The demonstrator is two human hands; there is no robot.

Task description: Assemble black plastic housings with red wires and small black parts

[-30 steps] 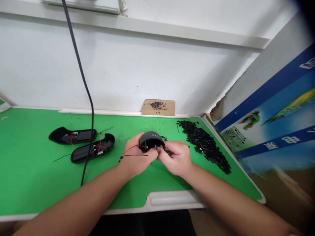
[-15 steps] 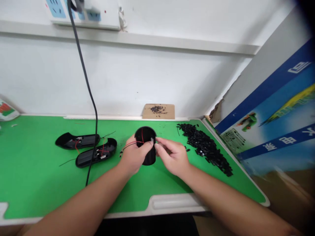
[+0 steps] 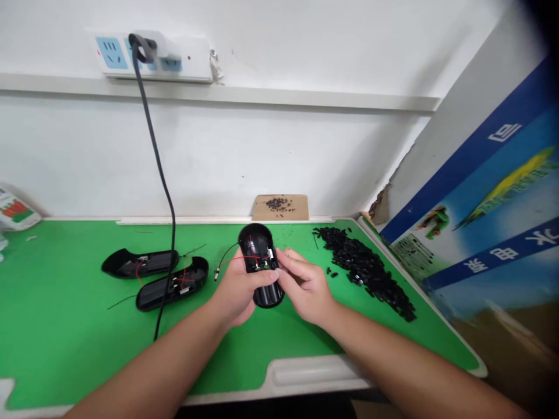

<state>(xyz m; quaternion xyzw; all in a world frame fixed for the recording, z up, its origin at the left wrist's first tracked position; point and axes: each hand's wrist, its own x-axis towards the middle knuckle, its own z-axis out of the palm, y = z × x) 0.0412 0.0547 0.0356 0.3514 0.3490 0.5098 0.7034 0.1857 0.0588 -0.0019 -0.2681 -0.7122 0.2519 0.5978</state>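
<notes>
A black plastic housing (image 3: 257,241), curved at its far end, is held over the table with its inside facing me. Red wires and a small white connector (image 3: 271,254) show within it, and a dark lead hangs out on its left. My left hand (image 3: 238,288) wraps the left side, its thumb lying across the inside. At the right edge my right hand (image 3: 305,285) has its fingers pinched together against the housing; whether a small part sits between them cannot be made out.
Two similar wired housings (image 3: 172,291) lie on the green table (image 3: 78,343) at left, crossed by a hanging black cable (image 3: 159,157). A heap of small black parts (image 3: 367,270) lies at right. Cardboard with tiny dark bits (image 3: 299,208) leans at the wall.
The housing has tilted so more of its inside faces me. My left thumb has shifted lower across it, and the right fingers stay at its right edge. The camera view has tipped upward slightly.
</notes>
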